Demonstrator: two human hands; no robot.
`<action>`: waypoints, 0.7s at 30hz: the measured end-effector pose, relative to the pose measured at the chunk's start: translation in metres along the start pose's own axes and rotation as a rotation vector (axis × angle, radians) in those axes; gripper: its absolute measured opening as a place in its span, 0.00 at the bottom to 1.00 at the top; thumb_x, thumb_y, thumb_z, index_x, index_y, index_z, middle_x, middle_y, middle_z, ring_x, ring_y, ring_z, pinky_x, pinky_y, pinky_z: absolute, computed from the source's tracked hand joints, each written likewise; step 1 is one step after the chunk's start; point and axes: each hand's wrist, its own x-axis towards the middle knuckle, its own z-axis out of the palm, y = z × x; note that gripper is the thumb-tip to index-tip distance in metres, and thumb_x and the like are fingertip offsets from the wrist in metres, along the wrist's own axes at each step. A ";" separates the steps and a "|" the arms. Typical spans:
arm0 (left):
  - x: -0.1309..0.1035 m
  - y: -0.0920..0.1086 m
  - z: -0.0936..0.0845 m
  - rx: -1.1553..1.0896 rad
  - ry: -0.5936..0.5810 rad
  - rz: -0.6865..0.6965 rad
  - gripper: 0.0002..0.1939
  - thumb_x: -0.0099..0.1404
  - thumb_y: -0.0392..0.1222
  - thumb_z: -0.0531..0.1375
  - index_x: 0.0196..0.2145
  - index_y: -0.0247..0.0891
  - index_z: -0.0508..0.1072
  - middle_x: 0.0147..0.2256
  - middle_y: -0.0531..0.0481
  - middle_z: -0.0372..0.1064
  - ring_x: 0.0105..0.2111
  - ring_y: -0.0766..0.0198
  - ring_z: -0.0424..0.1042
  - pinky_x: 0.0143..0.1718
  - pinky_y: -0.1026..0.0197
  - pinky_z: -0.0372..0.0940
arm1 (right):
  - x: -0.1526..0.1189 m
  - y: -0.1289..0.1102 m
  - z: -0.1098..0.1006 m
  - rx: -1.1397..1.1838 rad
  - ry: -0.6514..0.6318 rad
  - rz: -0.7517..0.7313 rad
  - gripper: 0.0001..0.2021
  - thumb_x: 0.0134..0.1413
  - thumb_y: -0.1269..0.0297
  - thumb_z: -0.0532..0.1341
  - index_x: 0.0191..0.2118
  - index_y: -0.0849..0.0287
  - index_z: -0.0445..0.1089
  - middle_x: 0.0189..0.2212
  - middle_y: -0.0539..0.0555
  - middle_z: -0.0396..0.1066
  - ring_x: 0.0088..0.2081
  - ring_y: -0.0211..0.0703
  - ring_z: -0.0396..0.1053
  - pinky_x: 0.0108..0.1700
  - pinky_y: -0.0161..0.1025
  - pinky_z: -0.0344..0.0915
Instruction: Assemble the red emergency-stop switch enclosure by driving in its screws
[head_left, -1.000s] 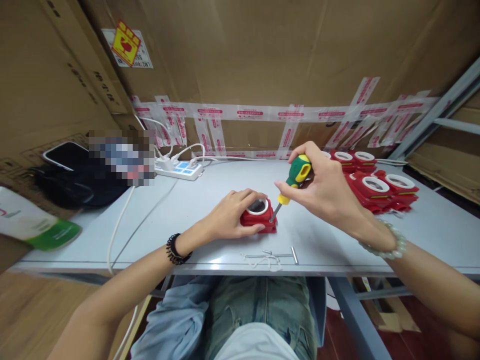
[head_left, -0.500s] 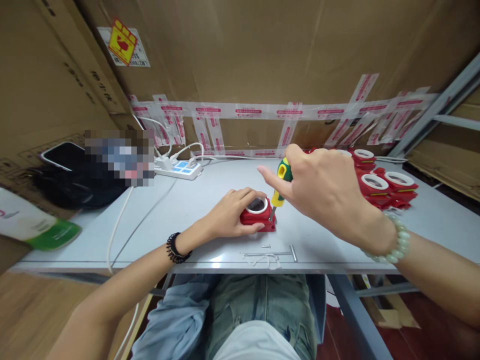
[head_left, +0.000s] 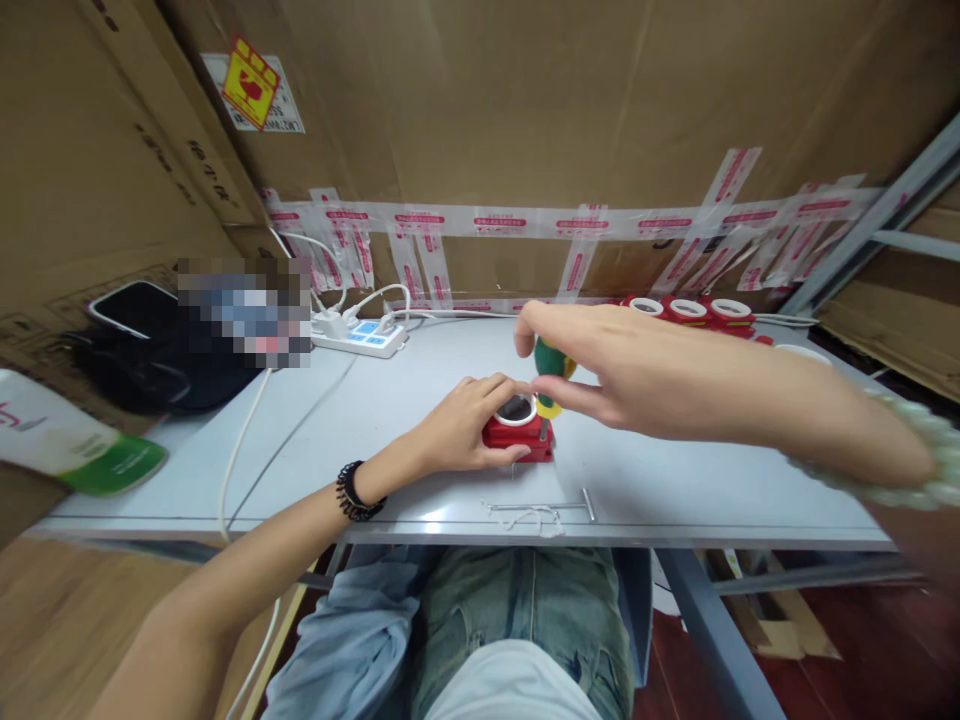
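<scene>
My left hand [head_left: 472, 425] grips a red block-shaped part [head_left: 532, 450] with a white ring [head_left: 516, 415] on top, pressing it to the table. My right hand [head_left: 592, 370] is closed around the green and yellow handle of a screwdriver [head_left: 551, 362]. The screwdriver stands nearly upright, its tip at the right end of the red part; whether a screw sits under the tip is hidden. Towards me lies a T-shaped metal rod [head_left: 577, 505], with a thin white string [head_left: 532, 520] beside it.
Several similar red parts with white rings [head_left: 688, 312] stand at the back right, partly behind my right arm. A white power strip [head_left: 367, 338] with plugged cables is at the back left. A phone [head_left: 133, 308], black bag [head_left: 150, 375] and white-green tube [head_left: 90, 445] lie left.
My right hand has turned about the screwdriver, its wrist swinging right and upward, and the handle has rotated. The small screw beside the rod no longer shows there. My left hand stays put.
</scene>
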 end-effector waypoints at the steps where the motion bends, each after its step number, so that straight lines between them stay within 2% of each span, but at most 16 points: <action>1: 0.000 0.000 0.000 0.005 -0.004 -0.001 0.29 0.61 0.53 0.61 0.56 0.42 0.61 0.46 0.44 0.69 0.44 0.52 0.70 0.45 0.52 0.62 | -0.003 0.003 -0.002 0.016 -0.022 -0.005 0.09 0.63 0.60 0.55 0.45 0.59 0.65 0.36 0.55 0.74 0.32 0.41 0.68 0.34 0.38 0.58; 3: 0.000 0.001 -0.001 0.008 -0.012 -0.002 0.29 0.61 0.54 0.61 0.57 0.42 0.60 0.47 0.44 0.69 0.44 0.52 0.70 0.46 0.51 0.62 | -0.005 0.005 -0.003 -0.031 0.000 0.063 0.13 0.62 0.55 0.55 0.44 0.58 0.66 0.33 0.55 0.73 0.31 0.42 0.67 0.32 0.39 0.57; 5: 0.001 0.001 -0.001 0.005 -0.015 -0.008 0.29 0.61 0.54 0.61 0.57 0.42 0.60 0.49 0.43 0.69 0.46 0.50 0.70 0.46 0.51 0.62 | -0.003 0.004 0.000 -0.132 0.083 0.184 0.16 0.61 0.49 0.55 0.39 0.59 0.68 0.28 0.56 0.72 0.30 0.45 0.67 0.31 0.39 0.55; 7: 0.001 0.002 -0.001 0.001 -0.019 -0.025 0.29 0.61 0.54 0.61 0.56 0.42 0.60 0.50 0.43 0.68 0.48 0.50 0.69 0.47 0.50 0.62 | 0.001 0.002 0.002 -0.180 0.126 0.255 0.16 0.62 0.51 0.55 0.34 0.58 0.69 0.27 0.56 0.71 0.30 0.46 0.67 0.32 0.40 0.55; 10: 0.001 0.003 -0.002 0.005 -0.025 -0.039 0.30 0.61 0.54 0.61 0.57 0.42 0.59 0.51 0.43 0.67 0.48 0.50 0.69 0.48 0.50 0.61 | 0.003 0.000 -0.001 -0.072 0.061 0.162 0.09 0.62 0.60 0.55 0.41 0.57 0.68 0.32 0.54 0.73 0.32 0.44 0.68 0.34 0.39 0.57; 13: 0.001 0.003 -0.002 0.009 -0.034 -0.032 0.30 0.61 0.55 0.61 0.57 0.42 0.60 0.49 0.43 0.68 0.46 0.51 0.70 0.47 0.51 0.61 | -0.001 0.001 -0.006 0.031 0.002 0.052 0.11 0.62 0.63 0.53 0.47 0.57 0.66 0.39 0.55 0.73 0.35 0.43 0.69 0.37 0.39 0.59; 16: 0.001 0.004 -0.003 0.016 -0.029 -0.034 0.29 0.61 0.54 0.61 0.56 0.42 0.60 0.48 0.44 0.68 0.46 0.51 0.70 0.47 0.51 0.61 | -0.004 0.006 -0.001 -0.019 0.019 0.104 0.13 0.62 0.60 0.53 0.47 0.60 0.66 0.40 0.58 0.72 0.37 0.47 0.69 0.37 0.41 0.60; 18: 0.001 0.004 -0.003 0.008 -0.023 -0.038 0.29 0.61 0.54 0.61 0.56 0.42 0.60 0.49 0.43 0.68 0.47 0.50 0.70 0.48 0.51 0.61 | -0.003 0.008 0.004 -0.070 0.083 0.143 0.14 0.61 0.59 0.54 0.47 0.61 0.66 0.38 0.58 0.72 0.36 0.48 0.68 0.37 0.42 0.59; 21: 0.000 0.004 -0.003 -0.003 -0.025 -0.042 0.29 0.61 0.55 0.61 0.56 0.42 0.60 0.49 0.44 0.68 0.46 0.51 0.70 0.47 0.51 0.61 | 0.001 0.009 0.007 0.013 0.099 0.103 0.11 0.59 0.65 0.56 0.46 0.59 0.65 0.39 0.56 0.72 0.37 0.46 0.68 0.38 0.41 0.60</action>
